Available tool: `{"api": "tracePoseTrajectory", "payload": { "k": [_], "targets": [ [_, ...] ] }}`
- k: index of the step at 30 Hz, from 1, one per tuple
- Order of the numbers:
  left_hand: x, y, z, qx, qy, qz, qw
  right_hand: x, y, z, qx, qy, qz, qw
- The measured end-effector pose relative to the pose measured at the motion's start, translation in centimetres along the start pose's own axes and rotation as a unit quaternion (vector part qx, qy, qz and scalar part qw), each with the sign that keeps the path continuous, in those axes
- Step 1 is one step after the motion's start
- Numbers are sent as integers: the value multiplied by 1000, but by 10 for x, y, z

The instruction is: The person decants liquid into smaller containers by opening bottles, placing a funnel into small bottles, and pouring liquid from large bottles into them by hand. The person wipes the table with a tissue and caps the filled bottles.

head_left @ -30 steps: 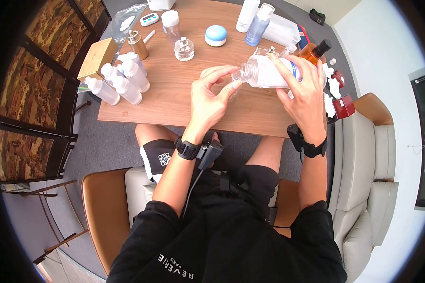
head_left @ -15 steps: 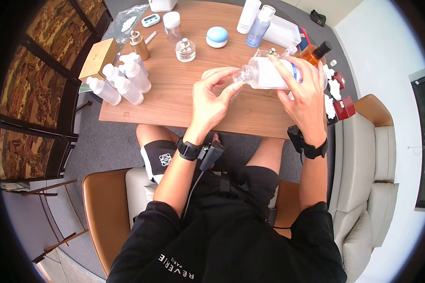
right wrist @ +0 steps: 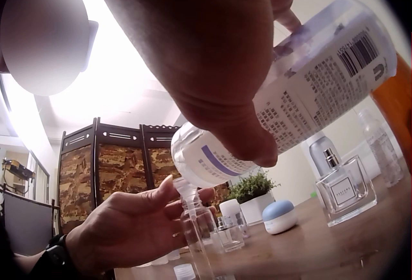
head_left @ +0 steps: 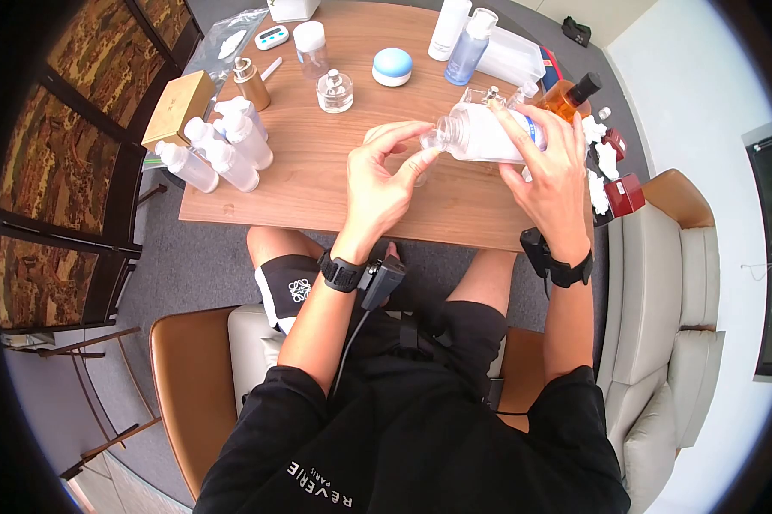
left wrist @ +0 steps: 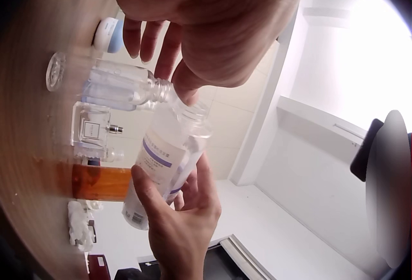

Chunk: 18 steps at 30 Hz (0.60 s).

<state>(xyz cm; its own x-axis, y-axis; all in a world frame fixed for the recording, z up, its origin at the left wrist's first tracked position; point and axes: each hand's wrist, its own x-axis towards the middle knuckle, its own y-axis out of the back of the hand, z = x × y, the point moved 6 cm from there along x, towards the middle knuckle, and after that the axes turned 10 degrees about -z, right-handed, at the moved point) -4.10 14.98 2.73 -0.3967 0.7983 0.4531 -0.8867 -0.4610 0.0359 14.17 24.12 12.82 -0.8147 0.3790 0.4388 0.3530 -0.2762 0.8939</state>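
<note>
My right hand [head_left: 557, 176] grips a large clear bottle [head_left: 489, 134] with a white and blue label, tilted with its open mouth toward my left hand [head_left: 379, 188]. In the right wrist view, a small clear bottle [right wrist: 201, 244] stands upright under that mouth, a clear piece [right wrist: 185, 188] at its neck. My left thumb and fingers pinch around this neck area; the left wrist view shows the thumb beside the large bottle's mouth [left wrist: 193, 114]. The exact contact between mouth and clear piece is hard to tell. A small clear cap [right wrist: 185, 271] lies near the small bottle's base.
Several frosted bottles [head_left: 232, 163] and a cardboard box [head_left: 179, 107] stand at the table's left. Farther back are a perfume bottle [head_left: 335, 92], a blue-topped jar [head_left: 392, 67] and a blue pump bottle [head_left: 467, 56]. An amber bottle [head_left: 564, 101] is beyond my right hand.
</note>
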Motion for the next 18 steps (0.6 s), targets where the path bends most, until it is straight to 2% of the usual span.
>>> {"api": "tracePoseTrajectory", "payload": {
  "k": [18],
  "targets": [
    [0,-1,0,-8,9,0,1000,-1,0,2,6,9,13,1000]
  ]
}}
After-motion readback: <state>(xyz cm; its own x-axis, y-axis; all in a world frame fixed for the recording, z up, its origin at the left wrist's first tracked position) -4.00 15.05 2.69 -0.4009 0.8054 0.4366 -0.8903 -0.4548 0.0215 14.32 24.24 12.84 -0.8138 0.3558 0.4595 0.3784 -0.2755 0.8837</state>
